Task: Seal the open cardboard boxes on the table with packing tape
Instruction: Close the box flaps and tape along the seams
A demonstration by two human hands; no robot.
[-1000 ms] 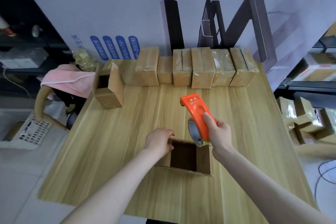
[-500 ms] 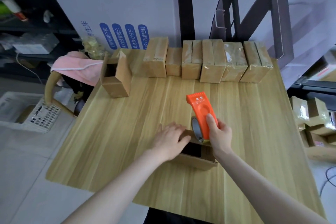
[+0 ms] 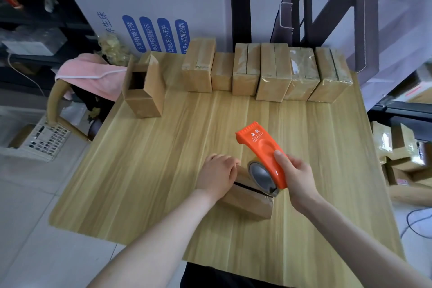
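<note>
Left hand [image 3: 216, 176] fingers curl over the small cardboard box [image 3: 249, 203] at the table's [image 3: 140, 182] 6 o'clock; right hand [image 3: 298, 176] grips the orange tape dispenser [image 3: 261, 149] atop it.

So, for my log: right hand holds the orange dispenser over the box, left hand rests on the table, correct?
No. The head view shows the left hand holding the box, not resting on the table. The right hand does hold the dispenser over it.
</note>
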